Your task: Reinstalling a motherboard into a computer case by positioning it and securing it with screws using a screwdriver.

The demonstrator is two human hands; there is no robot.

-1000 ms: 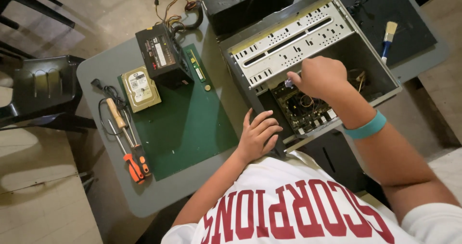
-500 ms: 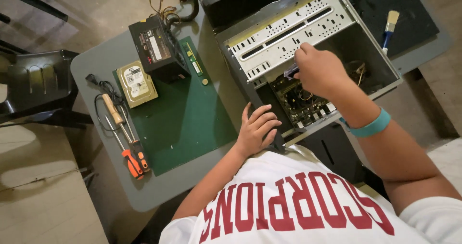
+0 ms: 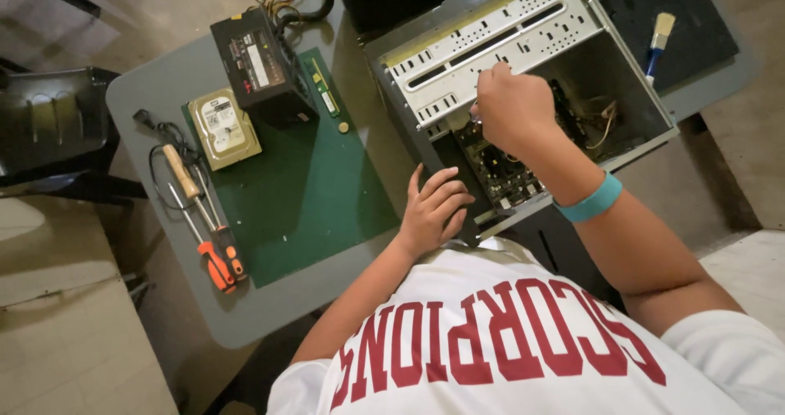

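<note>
An open desktop computer case [image 3: 507, 31] lies on its side on the grey table [image 3: 270, 309], its motherboard [image 3: 507, 174] showing inside. My right hand [image 3: 511, 108], with a teal wristband [image 3: 590, 202], reaches into the case by the perforated metal drive bay. Its fingers are closed around a small tool that is mostly hidden. My left hand [image 3: 433, 210] rests with fingers spread on the case's near edge, holding nothing.
A green mat [image 3: 311, 186] carries a hard drive [image 3: 223, 127], a power supply [image 3: 257, 67] and a memory stick [image 3: 325, 88]. Screwdrivers [image 3: 217, 251] lie at the mat's left edge. A brush [image 3: 657, 39] lies on a black panel [image 3: 695, 22]. A black chair [image 3: 49, 129] stands at the left.
My right hand has moved up from over the motherboard toward the drive bay. The left hand has stayed on the case edge. The view has shifted slightly.
</note>
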